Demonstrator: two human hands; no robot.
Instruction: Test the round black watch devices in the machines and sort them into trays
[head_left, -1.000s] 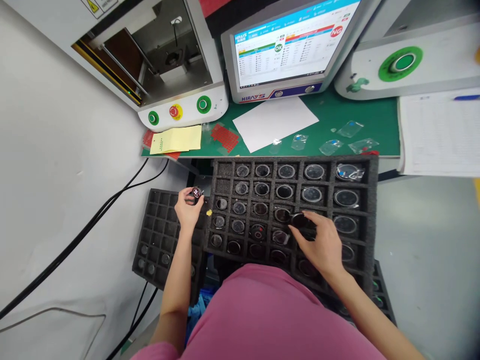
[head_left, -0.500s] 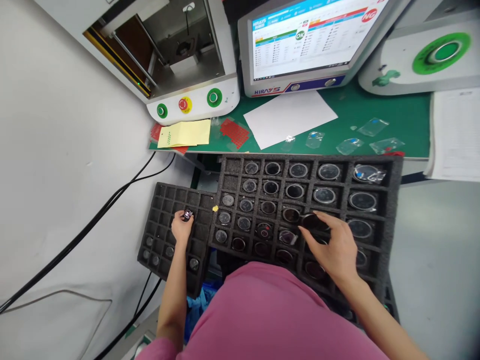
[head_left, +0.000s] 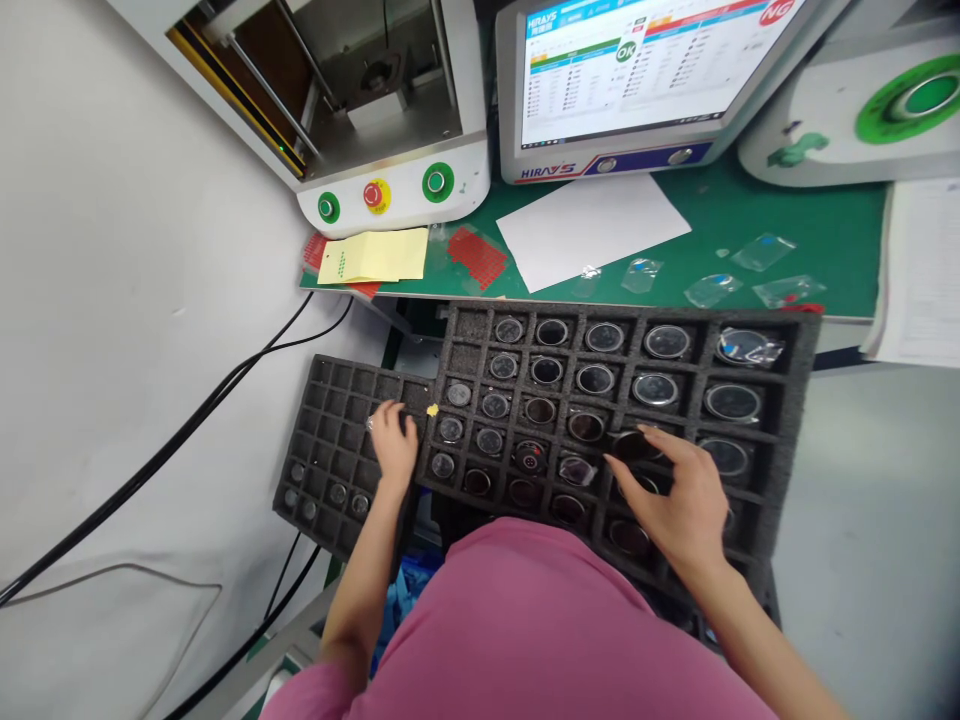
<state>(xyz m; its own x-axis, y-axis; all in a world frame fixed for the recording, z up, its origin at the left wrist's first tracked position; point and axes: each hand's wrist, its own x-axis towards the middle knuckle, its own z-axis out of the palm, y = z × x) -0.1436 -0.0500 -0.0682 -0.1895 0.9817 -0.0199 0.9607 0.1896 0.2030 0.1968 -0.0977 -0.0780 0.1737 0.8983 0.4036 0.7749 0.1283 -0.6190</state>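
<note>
The left hand (head_left: 394, 445) has shifted rightward, loosely open over the sparsely filled small tray (head_left: 324, 400); the right hand (head_left: 686, 495) pinches a dark watch (head_left: 634, 446) at the mostly filled large tray (head_left: 787, 400).

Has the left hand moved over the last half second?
Yes: the left hand has shifted rightward, closer to the yellow scrap by the larger tray's left edge.

I map from the large rectangular dark foam tray (head_left: 795, 400) | inside: round dark glass-faced discs (head_left: 595, 379) | left: smaller rectangular dark foam tray (head_left: 330, 438) | behind: flat green tabletop (head_left: 840, 230) | farther behind: boxy grey-framed monitor (head_left: 645, 85)
</note>
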